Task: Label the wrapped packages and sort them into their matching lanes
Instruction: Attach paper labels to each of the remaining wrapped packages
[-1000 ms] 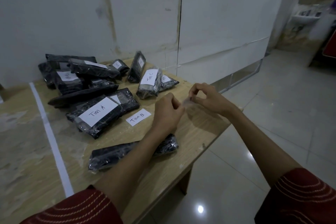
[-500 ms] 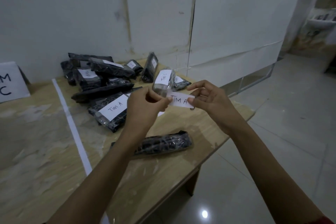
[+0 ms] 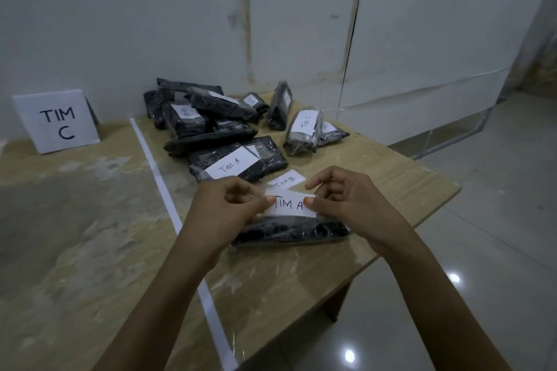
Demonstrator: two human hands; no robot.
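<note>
label "TIM A": both ends are under fingertips. Its lower edge overlaps the package in view, and I can't tell if they touch. The package's left end is hidden behind the left hand.

Left hand pinches the label's left end, right hand pinches the right end, other fingers curled.

vs 0.5 s ago: label was up in the air beyond the package, now it's down right at it. The "TIM B" slip, then covered by the left hand, shows just beyond the package.

Label: white paper strip, black handwriting, held level.

Package: long, black, glossy clear wrap, lying flat on the table, no label on it.

Beyond the package:
- labelled package reading "TIM A"
- further back, a pile of black ones, several labels unreadable

Left of the package: white tape line. Far left and beyond: "TIM C" sign.
</note>
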